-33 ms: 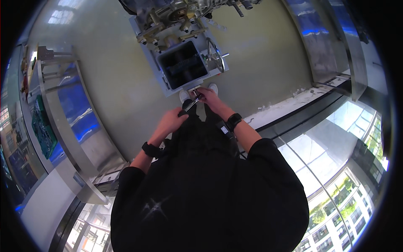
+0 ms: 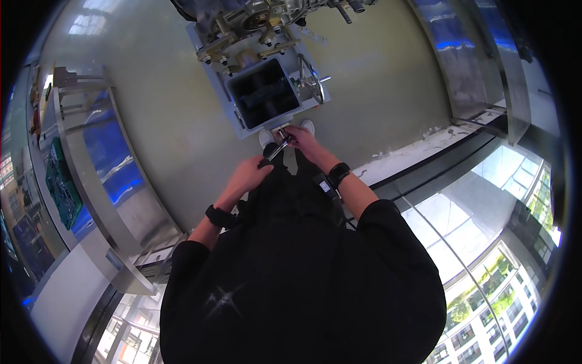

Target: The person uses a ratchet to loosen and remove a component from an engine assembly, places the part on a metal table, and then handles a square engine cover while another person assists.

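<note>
In front of my body I hold a ratchet wrench (image 2: 276,151) at a slant between both hands. My left hand (image 2: 247,174) is closed around its dark handle end. At the other end, the fingers of my right hand (image 2: 301,140) are closed on the wrench's head, where a short shiny metal piece (image 2: 282,131), like a socket, points away from me. My fingers partly cover that end. Just beyond my hands stands a grey machine stand (image 2: 237,124) with a dark rectangular tray (image 2: 235,103) in it.
A metal engine assembly (image 2: 260,23) is mounted at the far end of the stand. A handwheel (image 2: 311,79) sticks out on the stand's right side. Steel-framed benches (image 2: 100,151) line the left; a steel cabinet (image 2: 467,67) stands at the right. My shoes (image 2: 265,138) touch the near side.
</note>
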Available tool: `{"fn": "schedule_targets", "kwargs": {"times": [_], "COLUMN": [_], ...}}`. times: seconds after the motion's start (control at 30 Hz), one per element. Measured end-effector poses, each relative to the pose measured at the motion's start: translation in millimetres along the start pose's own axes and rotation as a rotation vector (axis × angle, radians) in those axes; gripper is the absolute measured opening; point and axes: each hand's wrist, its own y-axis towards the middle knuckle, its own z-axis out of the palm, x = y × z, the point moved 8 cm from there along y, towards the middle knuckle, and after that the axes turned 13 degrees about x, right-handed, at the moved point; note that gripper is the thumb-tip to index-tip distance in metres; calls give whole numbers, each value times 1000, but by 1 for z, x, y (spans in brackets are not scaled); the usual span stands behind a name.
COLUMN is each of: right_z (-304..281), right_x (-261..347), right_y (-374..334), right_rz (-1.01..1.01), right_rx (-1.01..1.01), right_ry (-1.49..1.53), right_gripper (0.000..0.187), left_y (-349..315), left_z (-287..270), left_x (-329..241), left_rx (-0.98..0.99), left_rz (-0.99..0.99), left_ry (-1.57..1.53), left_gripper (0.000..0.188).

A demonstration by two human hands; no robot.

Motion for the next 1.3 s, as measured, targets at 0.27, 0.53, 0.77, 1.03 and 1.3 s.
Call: {"fn": "schedule_targets", "kwargs": {"times": [0.27,0.53,0.77,1.03,1.3], "right_z": [2,-1,-14,-1,-11], "right_x": [-4,-2,-8,-20,-21], "right_y": [8,10,19,11,15], "right_rz": [45,-55,0,35,35], "right_rx": [13,25,-181,-38,-83], "right_ry": [95,-11,-140,260,-55], "right_gripper": [31,26,17,23,29], "left_y": [8,-3,-17,-29,-23], "left_z": [-2,11,-6,-14,-4], "left_x": [-4,-10,41,70,73], "left_rx": [26,-5,-90,-146,-78], "left_rz": [83,46,-94,-148,-151], "left_ry": [121,239,159,119,30], "left_gripper": [28,29,32,35,37]}}
